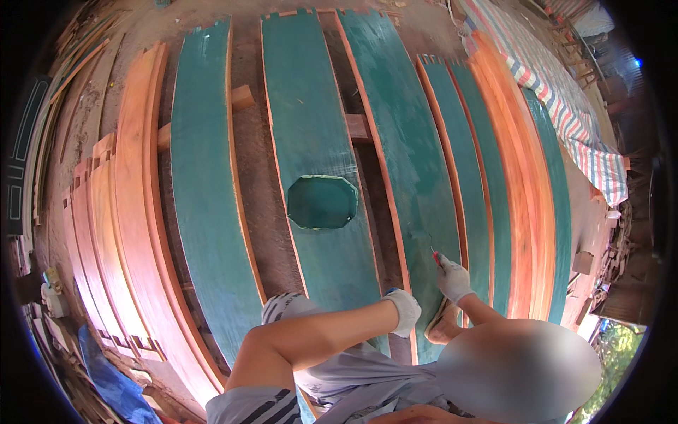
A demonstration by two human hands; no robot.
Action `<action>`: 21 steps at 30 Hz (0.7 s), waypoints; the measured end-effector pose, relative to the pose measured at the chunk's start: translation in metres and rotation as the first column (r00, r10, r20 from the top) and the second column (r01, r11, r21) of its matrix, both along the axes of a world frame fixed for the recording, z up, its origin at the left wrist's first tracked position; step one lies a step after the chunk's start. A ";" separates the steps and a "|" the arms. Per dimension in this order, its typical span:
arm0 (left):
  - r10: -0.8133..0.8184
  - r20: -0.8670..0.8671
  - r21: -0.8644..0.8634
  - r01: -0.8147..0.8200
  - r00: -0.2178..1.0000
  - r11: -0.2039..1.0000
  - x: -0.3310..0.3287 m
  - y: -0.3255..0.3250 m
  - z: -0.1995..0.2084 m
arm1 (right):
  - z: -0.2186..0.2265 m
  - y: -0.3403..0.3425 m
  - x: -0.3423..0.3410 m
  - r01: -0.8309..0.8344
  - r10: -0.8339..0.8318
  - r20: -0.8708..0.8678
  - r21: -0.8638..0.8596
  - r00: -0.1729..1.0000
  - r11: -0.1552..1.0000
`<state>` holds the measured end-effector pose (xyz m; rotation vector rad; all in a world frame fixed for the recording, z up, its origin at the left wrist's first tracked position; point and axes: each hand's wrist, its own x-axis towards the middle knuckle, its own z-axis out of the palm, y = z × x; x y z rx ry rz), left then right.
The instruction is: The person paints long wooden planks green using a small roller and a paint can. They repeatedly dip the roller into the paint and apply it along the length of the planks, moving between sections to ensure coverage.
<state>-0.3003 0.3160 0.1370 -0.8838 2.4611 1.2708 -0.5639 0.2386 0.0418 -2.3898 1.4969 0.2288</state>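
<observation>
My right hand (454, 279), in a white glove, is closed round the red handle of a small paint roller (435, 255). The roller's thin wire reaches onto a wide green-painted board (402, 134); its head blends into the green and is hard to make out. My left hand (405, 313), also gloved in white, hangs bent at the wrist beside the same board, its fingers hidden from view. On the neighbouring green board (300, 92), ahead and to the left, sits a cut-down octagonal container (322, 177) with green paint inside.
Another green board (201, 141) lies to the left, with bare reddish planks (138, 141) beyond it. Narrower green boards (462, 134) and bare planks (519, 155) lie right. Wooden crosspieces (358, 128) run beneath. A striped tarp (544, 78) lies far right, a blue sheet (109, 378) lower left.
</observation>
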 end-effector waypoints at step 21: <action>0.345 -0.193 0.079 -0.336 0.918 0.938 0.035 -0.072 -0.029 | 0.120 -0.237 0.112 0.238 -0.751 0.451 0.758 0.481 0.607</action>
